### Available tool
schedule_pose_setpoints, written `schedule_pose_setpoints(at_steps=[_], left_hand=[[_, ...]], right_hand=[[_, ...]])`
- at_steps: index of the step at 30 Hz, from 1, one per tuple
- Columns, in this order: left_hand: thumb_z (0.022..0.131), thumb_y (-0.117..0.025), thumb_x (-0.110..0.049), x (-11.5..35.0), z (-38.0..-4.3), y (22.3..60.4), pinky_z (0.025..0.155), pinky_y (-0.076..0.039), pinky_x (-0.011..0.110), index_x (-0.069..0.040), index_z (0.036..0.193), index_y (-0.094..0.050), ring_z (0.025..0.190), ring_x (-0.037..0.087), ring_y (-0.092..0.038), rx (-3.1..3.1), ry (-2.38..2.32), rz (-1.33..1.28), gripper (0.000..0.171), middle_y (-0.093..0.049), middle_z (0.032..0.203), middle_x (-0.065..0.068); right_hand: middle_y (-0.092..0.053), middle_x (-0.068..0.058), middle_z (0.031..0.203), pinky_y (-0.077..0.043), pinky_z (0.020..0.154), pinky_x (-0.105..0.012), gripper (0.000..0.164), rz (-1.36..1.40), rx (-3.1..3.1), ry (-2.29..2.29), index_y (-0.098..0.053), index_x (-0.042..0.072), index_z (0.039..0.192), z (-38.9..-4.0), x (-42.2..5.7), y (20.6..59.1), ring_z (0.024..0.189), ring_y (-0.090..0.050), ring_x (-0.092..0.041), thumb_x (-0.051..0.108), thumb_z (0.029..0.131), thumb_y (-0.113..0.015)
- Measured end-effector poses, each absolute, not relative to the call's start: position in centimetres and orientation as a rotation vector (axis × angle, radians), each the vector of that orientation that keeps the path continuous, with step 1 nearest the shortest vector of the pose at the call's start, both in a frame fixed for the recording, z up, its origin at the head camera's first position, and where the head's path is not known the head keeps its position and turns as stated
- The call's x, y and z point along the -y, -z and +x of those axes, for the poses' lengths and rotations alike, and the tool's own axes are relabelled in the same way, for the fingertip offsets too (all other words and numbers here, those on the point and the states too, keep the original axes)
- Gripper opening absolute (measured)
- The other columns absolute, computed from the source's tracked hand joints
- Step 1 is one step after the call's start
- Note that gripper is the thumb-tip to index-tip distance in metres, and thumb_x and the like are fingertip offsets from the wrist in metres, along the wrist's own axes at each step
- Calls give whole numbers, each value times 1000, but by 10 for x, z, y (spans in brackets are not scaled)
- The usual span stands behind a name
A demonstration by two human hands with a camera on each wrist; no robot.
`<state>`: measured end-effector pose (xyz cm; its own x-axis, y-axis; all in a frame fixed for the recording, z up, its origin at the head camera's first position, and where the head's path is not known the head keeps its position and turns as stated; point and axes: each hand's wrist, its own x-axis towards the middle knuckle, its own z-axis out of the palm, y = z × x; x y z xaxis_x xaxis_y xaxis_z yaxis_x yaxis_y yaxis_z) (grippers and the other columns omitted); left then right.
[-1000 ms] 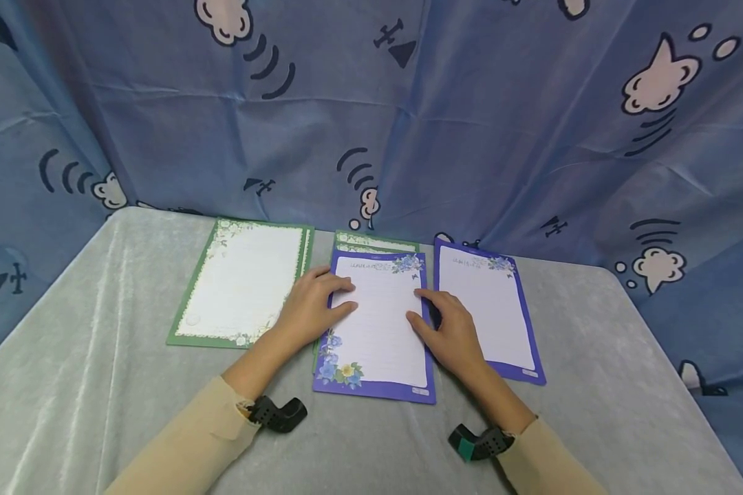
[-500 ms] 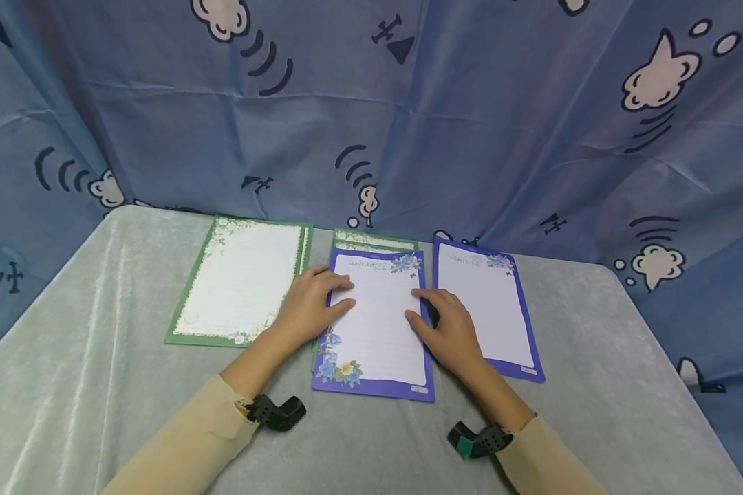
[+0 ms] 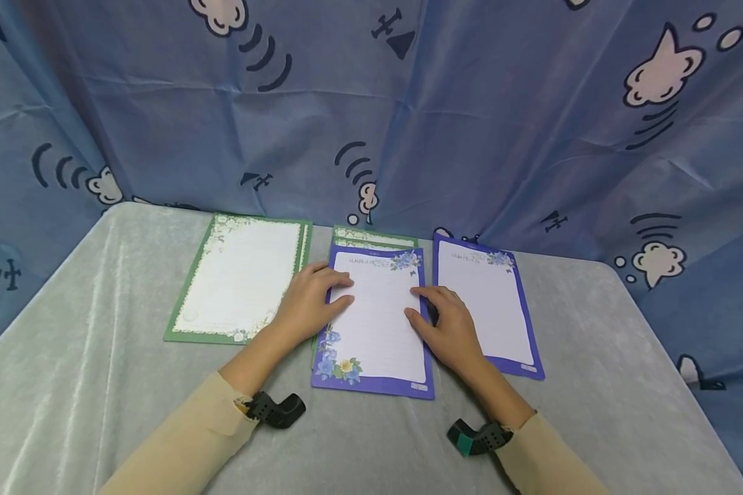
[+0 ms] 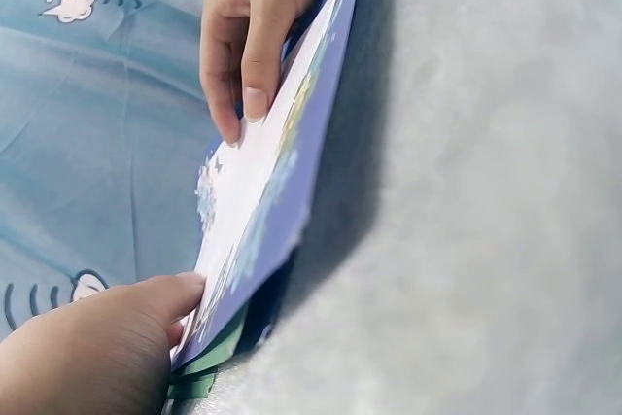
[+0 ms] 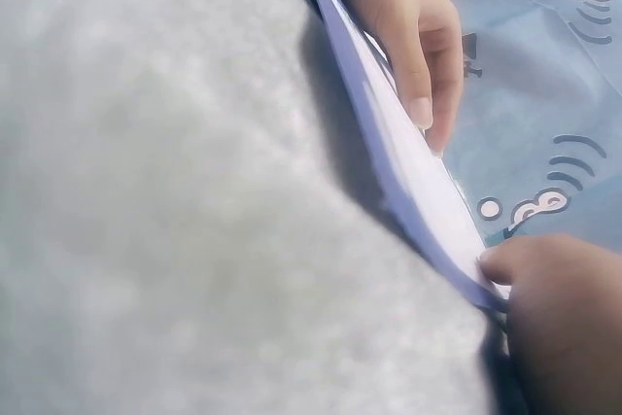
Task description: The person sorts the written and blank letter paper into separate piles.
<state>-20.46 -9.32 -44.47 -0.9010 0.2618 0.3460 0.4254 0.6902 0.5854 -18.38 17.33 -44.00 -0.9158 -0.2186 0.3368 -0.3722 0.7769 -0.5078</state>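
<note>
A purple-bordered sheet of floral writing paper (image 3: 380, 323) lies before me, overlapping green-bordered sheets (image 3: 378, 237) whose top edges show behind it. On its left edge rests my left hand (image 3: 306, 302), thumb and index fingertips over the white page. My right hand (image 3: 448, 326) rests at the opposite edge in the same way, its thumb and index fingertips on the page. The left wrist view shows the purple sheet's near edge (image 4: 301, 201) above a shadow, with green paper (image 4: 219, 352) underneath. Some fingers of both hands are hidden.
A green-bordered floral sheet (image 3: 241, 282), with another edge showing behind it, lies left of my left hand. Another purple-bordered sheet (image 3: 489, 302) lies at the right, partly behind my right hand. A grey cloth (image 3: 223, 440) covers the table; a blue patterned curtain (image 3: 309, 130) hangs behind.
The whole head view shifts up slightly. Both hands and all the sheets keep their places relative to one another.
</note>
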Motion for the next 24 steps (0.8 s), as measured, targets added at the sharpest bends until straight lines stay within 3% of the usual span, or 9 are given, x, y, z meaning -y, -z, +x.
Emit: schedule_pose_setpoints(at_steps=[24], left_hand=[[91, -75, -22, 94, -207, 446, 118, -35, 58, -12, 114, -76, 137, 40, -52, 2668, 1008, -556, 25, -74, 122, 8]], right_hand=[[-67, -19, 127, -47, 104, -57, 36, 449, 2736, -841, -72, 8, 123, -186, -173, 440, 123, -60, -38, 26, 91, -74]])
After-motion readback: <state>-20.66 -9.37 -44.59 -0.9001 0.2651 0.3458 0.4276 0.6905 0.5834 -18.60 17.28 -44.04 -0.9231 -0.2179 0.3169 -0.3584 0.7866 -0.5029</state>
